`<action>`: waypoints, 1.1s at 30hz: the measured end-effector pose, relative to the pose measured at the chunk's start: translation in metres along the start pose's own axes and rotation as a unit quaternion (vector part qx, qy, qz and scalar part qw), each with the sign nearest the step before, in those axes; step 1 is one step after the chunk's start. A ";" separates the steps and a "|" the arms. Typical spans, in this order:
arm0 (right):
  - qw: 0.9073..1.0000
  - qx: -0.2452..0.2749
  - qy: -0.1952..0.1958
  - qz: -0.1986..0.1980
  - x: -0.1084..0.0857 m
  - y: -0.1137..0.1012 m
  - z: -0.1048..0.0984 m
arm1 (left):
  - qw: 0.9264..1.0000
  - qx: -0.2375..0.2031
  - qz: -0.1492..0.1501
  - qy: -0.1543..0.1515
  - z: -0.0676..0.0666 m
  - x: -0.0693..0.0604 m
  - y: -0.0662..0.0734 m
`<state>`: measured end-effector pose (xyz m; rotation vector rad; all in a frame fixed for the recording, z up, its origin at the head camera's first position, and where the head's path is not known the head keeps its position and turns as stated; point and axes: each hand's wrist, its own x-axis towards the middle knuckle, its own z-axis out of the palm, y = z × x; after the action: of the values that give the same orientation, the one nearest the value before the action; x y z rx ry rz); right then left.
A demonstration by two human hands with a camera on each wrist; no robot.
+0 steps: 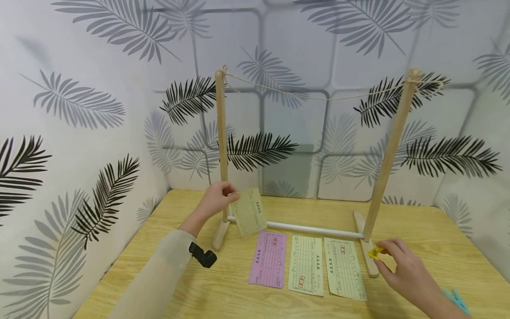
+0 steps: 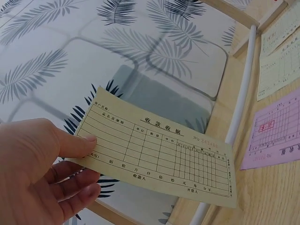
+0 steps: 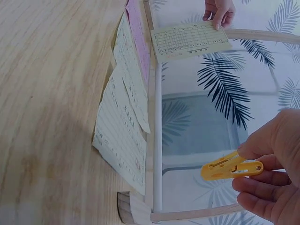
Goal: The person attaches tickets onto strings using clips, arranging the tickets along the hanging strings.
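Head view: both hands are occupied and raised above the desk (image 1: 223, 299). The left hand (image 1: 218, 198) is closed in a pinch on the upper left corner of a pale yellow slip (image 1: 251, 213), beside the left post (image 1: 222, 141) of a wooden frame. The slip hangs tilted in front of the white rod (image 1: 314, 229) that joins the frame's two sides near the bottom. Left wrist view confirms the thumb lying on the printed face, with fingers curled behind; the face carries a ruled table and a red number.

The right hand (image 1: 408, 266) pinches a yellow clip (image 1: 375, 252) between thumb and fingers, near the foot of the right post (image 1: 392, 155). Whether the clip's jaws are parted cannot be determined.

Three further slips lie on the desk in front of the rod, in a row: a pink slip (image 1: 268, 260) at left, a pale green slip (image 1: 306, 265) in the middle, and a second pale green slip (image 1: 345, 269) at right, close to the frame's right foot. Each bears a red boxed mark. A thin string (image 1: 295, 94) is tied between the post tops and sags slightly. A light blue object (image 1: 456, 300), type unclear, lies partly hidden by the right forearm.
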<state>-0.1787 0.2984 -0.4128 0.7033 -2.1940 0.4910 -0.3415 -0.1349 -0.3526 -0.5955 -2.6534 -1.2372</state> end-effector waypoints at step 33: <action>0.995 0.034 0.058 -0.072 0.058 -0.013 0.010 | 0.997 -0.044 0.028 0.051 -0.024 0.019 0.025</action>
<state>-0.2082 0.2646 -0.3732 0.8426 -2.0103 0.5216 -0.3491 -0.1334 -0.3140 -0.5985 -2.4927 -1.3376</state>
